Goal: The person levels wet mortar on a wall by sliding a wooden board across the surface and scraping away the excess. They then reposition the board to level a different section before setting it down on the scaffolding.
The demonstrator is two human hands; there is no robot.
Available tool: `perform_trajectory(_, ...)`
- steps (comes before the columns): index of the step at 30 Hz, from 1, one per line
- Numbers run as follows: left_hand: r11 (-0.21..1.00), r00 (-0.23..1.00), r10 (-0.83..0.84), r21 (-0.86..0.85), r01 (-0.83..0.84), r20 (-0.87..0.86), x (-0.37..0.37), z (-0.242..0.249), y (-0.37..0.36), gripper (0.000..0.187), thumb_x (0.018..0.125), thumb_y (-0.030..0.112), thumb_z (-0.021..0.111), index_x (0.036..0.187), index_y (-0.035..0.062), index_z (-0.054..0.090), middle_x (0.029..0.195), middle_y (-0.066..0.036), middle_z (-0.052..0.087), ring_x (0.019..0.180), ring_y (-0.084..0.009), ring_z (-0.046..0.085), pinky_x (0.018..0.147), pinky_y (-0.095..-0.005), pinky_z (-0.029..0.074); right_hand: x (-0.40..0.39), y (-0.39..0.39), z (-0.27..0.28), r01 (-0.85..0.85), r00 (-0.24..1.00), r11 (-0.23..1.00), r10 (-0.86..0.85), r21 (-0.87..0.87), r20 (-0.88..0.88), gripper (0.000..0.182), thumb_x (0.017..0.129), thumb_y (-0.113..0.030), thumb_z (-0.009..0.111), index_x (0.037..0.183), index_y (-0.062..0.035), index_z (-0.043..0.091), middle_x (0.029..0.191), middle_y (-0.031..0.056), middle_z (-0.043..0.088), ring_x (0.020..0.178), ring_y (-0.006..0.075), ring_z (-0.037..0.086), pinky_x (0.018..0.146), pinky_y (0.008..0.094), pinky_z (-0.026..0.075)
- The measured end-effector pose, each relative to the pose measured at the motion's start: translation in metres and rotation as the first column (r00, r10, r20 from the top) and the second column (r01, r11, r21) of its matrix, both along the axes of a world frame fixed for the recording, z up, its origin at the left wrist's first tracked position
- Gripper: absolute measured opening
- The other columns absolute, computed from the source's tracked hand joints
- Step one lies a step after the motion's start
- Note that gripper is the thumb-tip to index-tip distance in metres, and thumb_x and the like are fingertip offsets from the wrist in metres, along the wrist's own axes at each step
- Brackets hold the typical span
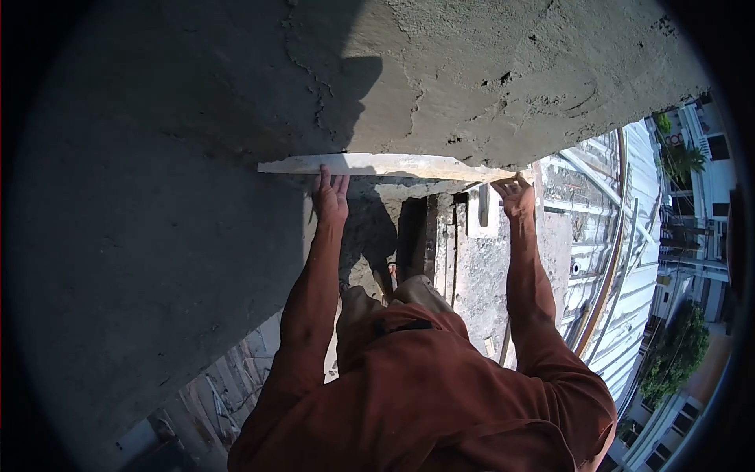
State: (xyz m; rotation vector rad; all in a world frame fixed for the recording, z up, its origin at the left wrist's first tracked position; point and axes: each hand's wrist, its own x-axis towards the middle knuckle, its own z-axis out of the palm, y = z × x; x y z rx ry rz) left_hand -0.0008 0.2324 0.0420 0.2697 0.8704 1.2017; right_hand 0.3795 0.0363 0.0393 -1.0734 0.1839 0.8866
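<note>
A long, pale straightedge [385,164] lies across the grey plastered wall [472,86], its long side against the rough, damp-looking surface. Toward its left end, my left hand [330,197] holds it from below, with fingertips on its near face and the thumb side partly hidden. At the opposite end, my right hand [516,197] grips the bar with bent fingers near the wall's edge. Cracks and small pits mark the plaster above the bar. A shadow covers the left part of the wall and the bar's left portion.
Below the bar is a narrow ledge with a white block [482,212] beside my right forearm. White corrugated roofing [621,291] with loose poles lies to the right, beyond a drop. Wooden planks [212,401] lie lower left. Buildings and trees [672,358] stand far right.
</note>
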Motion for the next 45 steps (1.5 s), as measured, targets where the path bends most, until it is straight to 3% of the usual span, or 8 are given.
perform_trajectory(9,1.0,0.998,-0.007,0.026,0.005,0.058,0.019,0.014,-0.011,0.061,0.087,0.028,0.066,0.133,-0.0007,0.036,0.134,-0.016,0.04,0.127,-0.0396,0.039,0.105,-0.0478,0.038,0.021,-0.01,0.02,0.108,0.994,0.992,-0.11,-0.06,-0.023,0.048,0.094,-0.02,0.048,0.13,0.0068,0.029,0.131,0.0257,0.033,0.12,0.0449,0.04,0.096,0.0596,0.043)
perform_trajectory(17,0.994,0.999,0.032,0.103,-0.029,-0.031,0.005,0.033,-0.001,0.056,0.087,0.033,0.065,0.123,-0.0018,0.039,0.125,-0.018,0.047,0.122,-0.0364,0.045,0.102,-0.0451,0.042,0.002,-0.002,0.03,0.071,0.997,0.997,-0.07,-0.024,0.019,0.059,0.094,-0.022,0.049,0.137,0.0052,0.02,0.148,0.027,0.002,0.136,0.0453,0.018,0.098,0.0629,0.041)
perform_trajectory(30,0.997,0.996,0.043,0.067,-0.037,-0.082,0.036,0.059,-0.015,0.049,0.087,0.034,0.066,0.117,0.001,0.046,0.116,-0.012,0.051,0.109,-0.0268,0.055,0.096,-0.0386,0.046,0.016,-0.01,0.073,0.125,0.983,0.988,-0.111,-0.088,0.146,0.049,0.095,-0.024,0.044,0.128,0.0101,0.029,0.129,0.032,0.032,0.117,0.048,0.042,0.092,0.0567,0.048)
perform_trajectory(36,0.996,0.991,0.035,0.086,-0.024,-0.129,0.022,0.073,-0.012,0.064,0.088,0.036,0.064,0.132,-0.001,0.035,0.127,-0.015,0.045,0.117,-0.0322,0.05,0.1,-0.0396,0.044,0.023,-0.009,0.061,0.105,0.994,0.994,-0.104,-0.027,0.047,0.063,0.092,-0.023,0.052,0.137,0.0061,0.019,0.145,0.0319,0.01,0.127,0.0523,0.029,0.097,0.0619,0.041)
perform_trajectory(38,0.997,0.989,0.03,0.074,-0.019,-0.143,0.03,0.078,-0.018,0.063,0.088,0.036,0.063,0.131,-0.0019,0.036,0.13,-0.016,0.043,0.12,-0.0329,0.048,0.101,-0.0401,0.043,0.027,-0.01,0.067,0.16,0.985,0.984,-0.154,-0.073,0.075,0.052,0.095,-0.022,0.046,0.131,0.0098,0.026,0.134,0.0317,0.027,0.119,0.0492,0.04,0.092,0.0599,0.047)
perform_trajectory(43,0.984,0.997,0.02,0.177,-0.006,-0.08,0.053,0.086,-0.029,0.053,0.089,0.032,0.063,0.123,-0.0015,0.041,0.121,-0.015,0.051,0.115,-0.0303,0.053,0.099,-0.0397,0.045,0.047,-0.026,0.079,0.175,0.98,0.983,-0.169,-0.051,0.102,0.051,0.095,-0.023,0.046,0.13,0.0092,0.028,0.13,0.0323,0.03,0.117,0.0481,0.042,0.092,0.0547,0.049)
perform_trajectory(44,0.985,0.997,0.016,0.172,-0.003,-0.078,0.054,0.087,-0.031,0.053,0.089,0.032,0.063,0.123,-0.0015,0.041,0.121,-0.015,0.051,0.115,-0.0303,0.053,0.099,-0.0397,0.045,0.067,-0.036,0.064,0.111,0.994,0.992,-0.11,0.066,-0.014,0.078,0.088,-0.024,0.058,0.136,0.0117,0.008,0.134,0.0304,0.024,0.121,0.0533,0.036,0.095,0.0621,0.043)
perform_trajectory(45,0.985,0.996,0.023,0.17,-0.008,-0.088,0.056,0.089,-0.032,0.047,0.09,0.031,0.063,0.118,-0.0015,0.044,0.116,-0.013,0.054,0.111,-0.027,0.055,0.097,-0.041,0.045,0.064,-0.033,0.065,0.144,0.99,0.989,-0.144,0.027,0.003,0.076,0.089,-0.025,0.058,0.136,0.0115,0.01,0.133,0.0304,0.026,0.121,0.053,0.037,0.095,0.0608,0.044)
